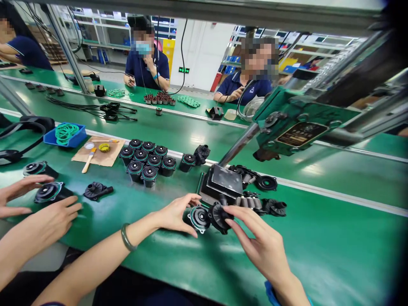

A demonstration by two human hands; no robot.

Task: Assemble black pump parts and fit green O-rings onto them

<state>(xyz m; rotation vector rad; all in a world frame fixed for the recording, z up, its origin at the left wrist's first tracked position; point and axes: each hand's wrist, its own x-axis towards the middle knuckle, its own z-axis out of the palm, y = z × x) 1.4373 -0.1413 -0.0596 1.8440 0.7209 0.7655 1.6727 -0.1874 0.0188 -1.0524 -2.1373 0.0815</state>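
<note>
My left hand (177, 214), with a green bangle on the wrist, curves its thumb and fingers around a black cylindrical pump motor (200, 216) with a green sealing ring. Its round open end faces me. Between the fingertips of my right hand (259, 233) is a black pump cover (219, 217) with a spout, tilted right beside the motor's open end. Both parts are just in front of the press base (223, 182). Part of the motor's body is hidden by my left hand.
A press head (293, 123) overhangs the right side. Ringed motors (142, 159) stand grouped left of its base; loose covers (276, 207) lie right. A co-worker's hands (51, 212) hold another motor at left. A blue tray (65, 135) contains green rings. Several people sit opposite.
</note>
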